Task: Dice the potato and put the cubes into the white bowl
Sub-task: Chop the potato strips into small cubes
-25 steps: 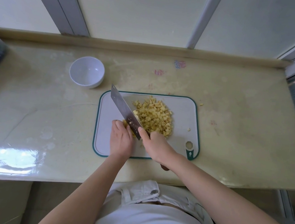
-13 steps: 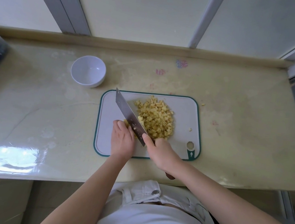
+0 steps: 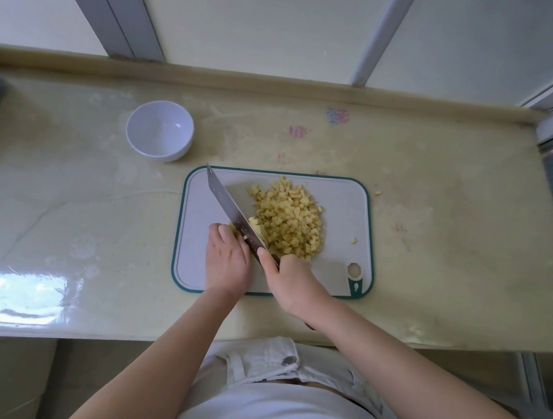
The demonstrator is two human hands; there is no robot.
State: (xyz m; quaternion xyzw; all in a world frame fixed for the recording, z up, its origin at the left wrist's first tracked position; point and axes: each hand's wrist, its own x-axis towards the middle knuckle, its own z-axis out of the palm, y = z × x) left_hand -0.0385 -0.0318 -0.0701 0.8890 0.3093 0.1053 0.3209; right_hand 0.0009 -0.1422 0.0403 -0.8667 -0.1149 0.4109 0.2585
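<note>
Potato cubes (image 3: pixel 285 222), small, pale yellow, probably light, firm and damp-slick, heaped on white green-rimmed plastic cutting board (image 3: pixel 200 200), best scooped in bulk; last uncut piece (image 3: pixel 232 228) pinned beneath curled left hand (image 3: pixel 227 262) against broad steel knife (image 3: pixel 230 209) clasped in right hand (image 3: pixel 289 281); glossy round white bowl (image 3: pixel 159 130) apart, far-left.

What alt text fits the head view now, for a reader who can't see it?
A person's right hand holds a cleaver on a potato piece, steadied by the left hand, on a green-rimmed cutting board beside a pile of potato cubes. The white bowl sits empty on the counter.
</note>
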